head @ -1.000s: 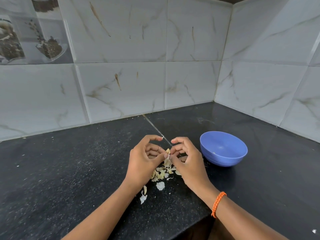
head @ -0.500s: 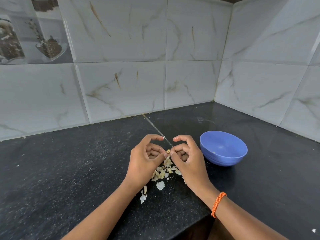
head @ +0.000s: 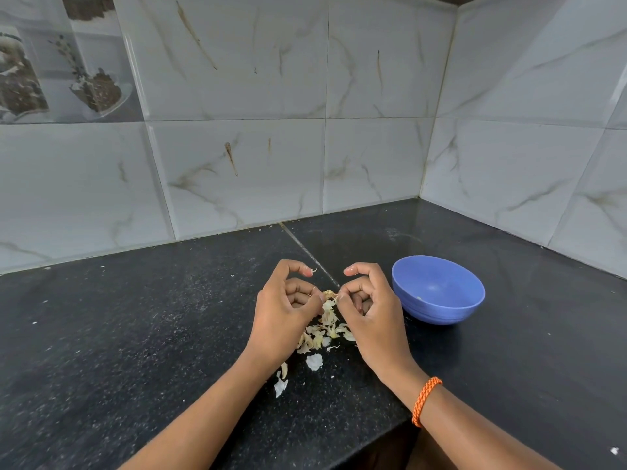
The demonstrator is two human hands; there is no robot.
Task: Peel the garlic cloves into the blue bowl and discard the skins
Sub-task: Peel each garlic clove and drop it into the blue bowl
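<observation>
Two bare forearms enter the view from the lower edge; no sleeves are visible on either. The left hand (head: 283,317) carries no ring, watch or band. The right hand (head: 373,317) likewise shows no ring. The right wrist wears one braided orange cord bracelet (head: 424,400), a thin band with a woven pattern, sitting snug around the wrist. Fingernails appear short and unpainted.

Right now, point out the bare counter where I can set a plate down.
Free: the black counter left of the left hand, up to the tiled wall, and the corner patch behind the blue bowl. Crowded: between both hands, where the garlic skins lie, and beside the right hand, close to the bowl.
</observation>
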